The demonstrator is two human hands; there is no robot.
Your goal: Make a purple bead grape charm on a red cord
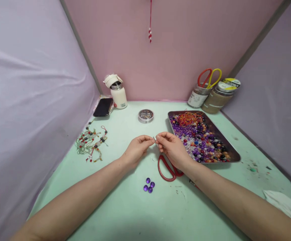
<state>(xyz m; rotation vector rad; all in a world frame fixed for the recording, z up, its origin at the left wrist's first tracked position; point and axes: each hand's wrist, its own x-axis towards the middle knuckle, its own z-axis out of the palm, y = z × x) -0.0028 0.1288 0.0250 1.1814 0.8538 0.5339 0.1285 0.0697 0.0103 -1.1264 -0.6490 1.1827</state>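
Observation:
Over the middle of the table, my left hand (138, 149) and my right hand (172, 147) nearly meet, each closed in a fingertip pinch. A small, thin, silvery piece (155, 138) shows at my right fingertips; its kind is too small to tell. Whatever my left fingertips pinch is hidden. Red-handled scissors (166, 179) lie under my right hand and wrist, their blades out of sight. Closer to me, several purple beads (150, 184) sit in a tight cluster. Beyond the hands stands a round clear case (146, 115) of small metallic-looking pieces.
At right, a dark tray (232, 157) holds mixed beads and tangled red-orange cord (190, 118). Behind it stand a jar (197, 99) with scissors and a wrapped jar (214, 103) topped by a spool. Beaded strings (91, 140), a phone (103, 107) and a white bottle (119, 97) occupy the left.

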